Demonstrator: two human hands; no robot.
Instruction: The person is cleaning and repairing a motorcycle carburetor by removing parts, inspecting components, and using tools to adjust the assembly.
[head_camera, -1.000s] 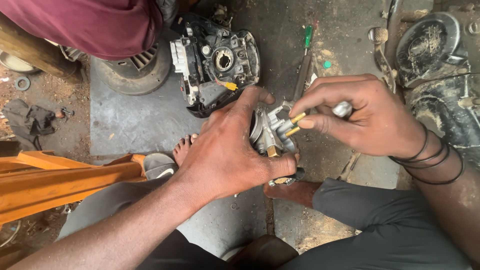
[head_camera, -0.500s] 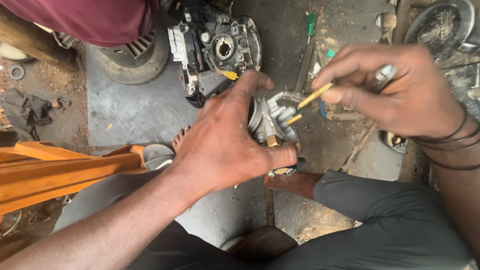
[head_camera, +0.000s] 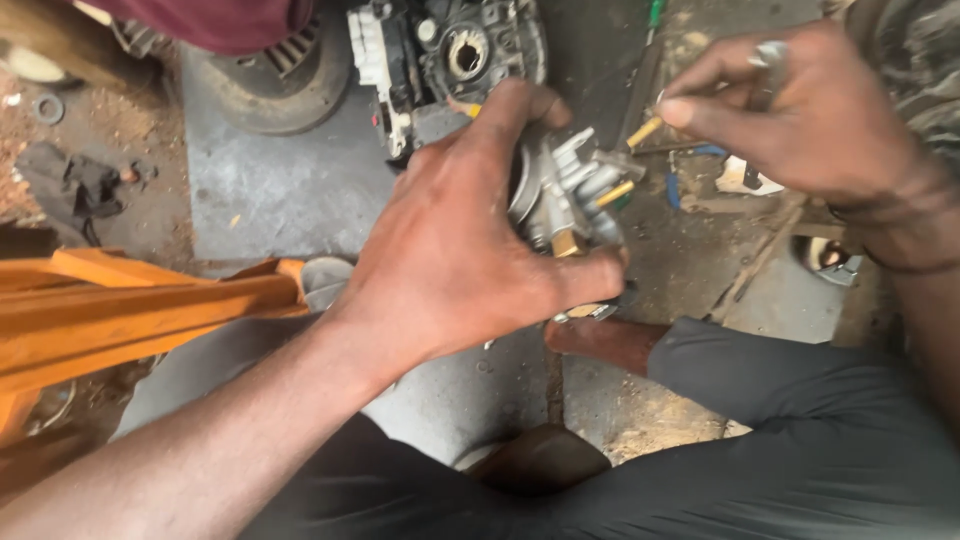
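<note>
Metal, cast and dull grey, makes up the small carburettor gripped in the left hand: a lumpy body with short tubular stubs, a round flange on its hidden side and two little brass-yellow fittings poking out. The left fingers are clenched around it, thumb under the lower edge and forefinger arched over the top, so much of the part is covered. Just right of the carburettor, the right hand pinches a thin tool with a yellow tip between thumb and forefinger; the tip stands near the carburettor's upper stubs, whether touching I cannot tell. A dark band circles the right wrist.

Above the carburettor lies a black engine casing, greasy, with a round bore and a white ribbed block on its left side. Left of that sits a round finned metal cover on a flat grey steel plate. The floor to the right of the carburettor is stained, gritty concrete strewn with slim hand tools, one with a green handle. Far left of the carburettor, an orange-painted frame slants across bare reddish earth. Below it, the person's dark-trousered legs and a bare foot rest on the floor.
</note>
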